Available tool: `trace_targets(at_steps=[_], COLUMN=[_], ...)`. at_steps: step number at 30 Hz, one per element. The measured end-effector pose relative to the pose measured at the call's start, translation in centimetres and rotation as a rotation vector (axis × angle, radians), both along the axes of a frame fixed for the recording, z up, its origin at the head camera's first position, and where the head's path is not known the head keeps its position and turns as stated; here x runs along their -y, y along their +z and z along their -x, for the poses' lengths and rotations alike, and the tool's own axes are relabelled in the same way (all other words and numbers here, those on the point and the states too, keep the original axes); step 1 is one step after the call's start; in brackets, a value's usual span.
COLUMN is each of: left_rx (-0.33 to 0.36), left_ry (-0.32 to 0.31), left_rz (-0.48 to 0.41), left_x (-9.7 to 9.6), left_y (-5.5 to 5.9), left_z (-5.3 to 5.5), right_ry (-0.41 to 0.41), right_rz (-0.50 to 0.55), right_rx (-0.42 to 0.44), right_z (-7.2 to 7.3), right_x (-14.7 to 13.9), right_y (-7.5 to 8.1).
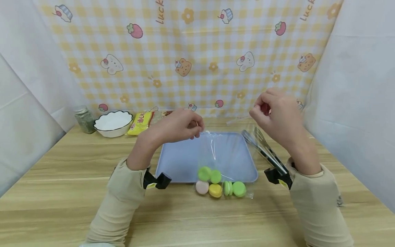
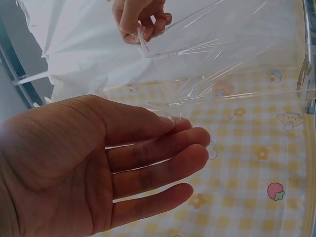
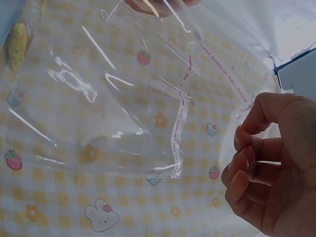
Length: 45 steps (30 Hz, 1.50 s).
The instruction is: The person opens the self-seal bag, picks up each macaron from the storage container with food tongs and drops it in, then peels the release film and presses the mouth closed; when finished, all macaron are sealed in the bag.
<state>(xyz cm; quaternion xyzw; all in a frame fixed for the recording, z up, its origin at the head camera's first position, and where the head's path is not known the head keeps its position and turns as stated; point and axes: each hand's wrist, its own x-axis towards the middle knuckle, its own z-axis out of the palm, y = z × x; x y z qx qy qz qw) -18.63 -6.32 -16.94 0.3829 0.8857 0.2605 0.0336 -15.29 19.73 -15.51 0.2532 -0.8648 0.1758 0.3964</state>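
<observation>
From far away, I see a blue tray (image 1: 177,161) with the clear bag (image 1: 213,151) at its near edge. The left hand (image 1: 181,125) pinches the bag's top, maybe to steady it; the right hand (image 1: 276,111), high above cookies (image 1: 215,177) that likely weigh down its bottom, pinches a red-lettered strip (image 3: 224,71).

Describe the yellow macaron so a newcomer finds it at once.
Find the blue tray. At its near edge, macarons cluster low in the clear bag. The yellow macaron sits between the pink one and a green one, the only yellow there.
</observation>
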Motion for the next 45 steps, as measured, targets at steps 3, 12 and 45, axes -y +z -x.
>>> trace_targets(at_steps=[3, 12, 45], left_rx=[-0.002, -0.005, -0.048], left_ry=[0.003, -0.002, -0.049], left_rz=[0.002, 0.006, -0.004], left_x=[0.0, -0.1, -1.1], left_y=[-0.1, -0.1, -1.1], left_z=[0.0, 0.0, 0.3], right_ry=[0.001, 0.006, 0.058], right_rz=[-0.041, -0.1, -0.116], right_rx=[0.031, 0.111, 0.229], right_z=[0.1, 0.5, 1.0], right_x=[0.3, 0.8, 1.4], right_y=[-0.2, -0.6, -1.4])
